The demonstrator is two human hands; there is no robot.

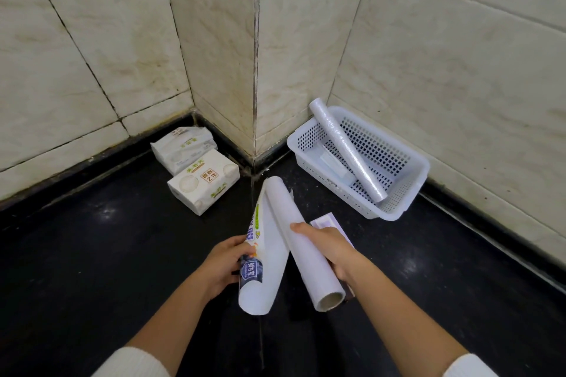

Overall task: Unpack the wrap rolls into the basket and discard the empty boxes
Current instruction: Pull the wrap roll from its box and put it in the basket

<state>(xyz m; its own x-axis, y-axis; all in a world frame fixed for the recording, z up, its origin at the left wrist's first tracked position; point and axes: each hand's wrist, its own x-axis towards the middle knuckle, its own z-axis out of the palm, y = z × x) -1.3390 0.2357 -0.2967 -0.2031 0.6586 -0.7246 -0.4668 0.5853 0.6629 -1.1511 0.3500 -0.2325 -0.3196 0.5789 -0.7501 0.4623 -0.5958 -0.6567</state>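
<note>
My right hand [329, 249] grips a white wrap roll [301, 242] with a cardboard core, held slanted over the dark counter. My left hand [222, 265] holds the printed paper sleeve [263, 263] curled open beside the roll; sleeve and roll meet at their far ends. A white perforated basket [401, 193] stands to the right against the wall. Inside it a clear wrap roll [344, 148] leans on the far rim, over a pale flat box [332, 164]. A purple-edged box [326, 222] lies on the counter under my right hand, mostly hidden.
Two white tissue packs [203, 179] sit at the back left near the wall corner. Tiled walls [254, 55] enclose the dark counter [107, 254] on the far sides, with a protruding corner between packs and basket.
</note>
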